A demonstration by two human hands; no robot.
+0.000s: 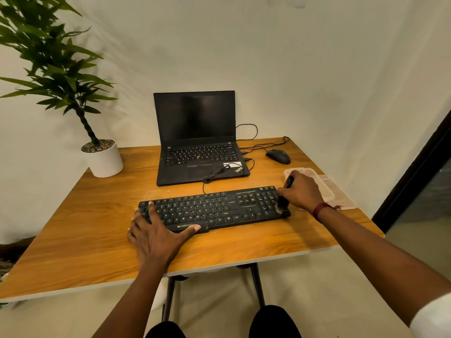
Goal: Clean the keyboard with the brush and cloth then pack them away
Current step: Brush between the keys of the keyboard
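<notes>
Head view shows the brushing step in hand, with wiping and packing not yet done; the black Zebronics keyboard (pixel 214 211) lies across the middle of the wooden table (pixel 85 228), in front of an open ThinkPad laptop (pixel 197 142), its cable looping over the laptop's palm rest; the left hand (pixel 156 230) lies flat on the keyboard's left end, fingers straight and spread, thumb along the front edge, pressing down to steady it; the right hand (pixel 302 191) is curled round the dark handle of the brush (pixel 283 202), whose pale bristles touch the front right corner of the number pad; a clear plastic container (pixel 310 170) sits just behind the right hand, with what appears to be its lid (pixel 341 196) beside it towards the table's right edge; the cloth cannot be made out anywhere, and whether it lies in the container cannot be told; a wired mouse (pixel 278 156) rests well behind the container, and a potted plant (pixel 105 159) stands at the far left corner; the next move likely calls for short strokes along the key rows from right to left, bristles angled into the gaps, while the left hand shifts clear of each section before the brush reaches it.
</notes>
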